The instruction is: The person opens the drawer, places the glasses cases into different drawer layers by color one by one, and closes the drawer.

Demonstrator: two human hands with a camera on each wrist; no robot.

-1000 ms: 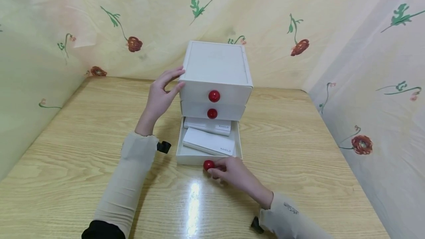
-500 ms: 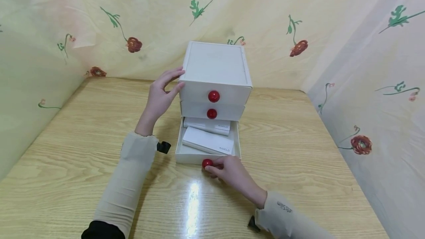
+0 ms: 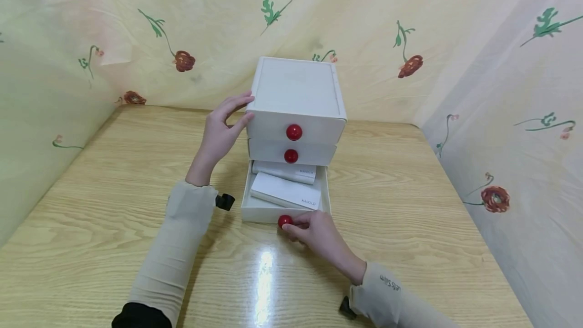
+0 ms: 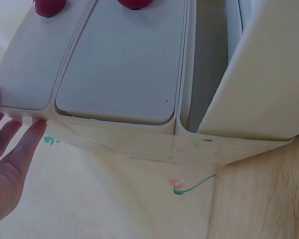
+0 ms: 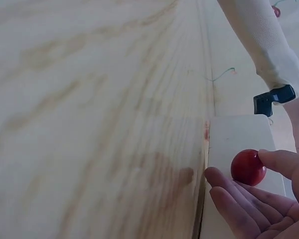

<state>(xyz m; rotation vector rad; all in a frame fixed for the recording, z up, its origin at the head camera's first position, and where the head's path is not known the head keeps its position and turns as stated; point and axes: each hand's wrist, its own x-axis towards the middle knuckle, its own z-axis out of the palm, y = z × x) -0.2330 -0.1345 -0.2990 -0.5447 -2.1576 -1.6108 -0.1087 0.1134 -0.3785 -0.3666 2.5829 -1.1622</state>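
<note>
A white three-drawer box (image 3: 298,85) stands on the table with a red round knob on each drawer. Its bottom drawer (image 3: 259,215) is pulled out, and two white boxes with small lettering lie inside, the front box (image 3: 287,190) tilted against the rear box (image 3: 284,170). My right hand (image 3: 319,234) pinches the bottom drawer's red knob (image 5: 248,168) between thumb and fingers. My left hand (image 3: 219,128) rests against the upper left front corner of the drawer box, fingers extended along the side and thumb by the front. The top drawer (image 4: 32,59) and middle drawer (image 4: 122,64) are closed.
The wood-grain table (image 3: 410,206) runs around the drawer box on both sides. Flower-printed cloth (image 3: 218,24) hangs behind it and along the sides. A small black wrist camera (image 3: 225,202) sits at my left cuff.
The bottom drawer has slid slightly inward, with my right hand on its knob moving along. My left hand stays at the box's corner.
</note>
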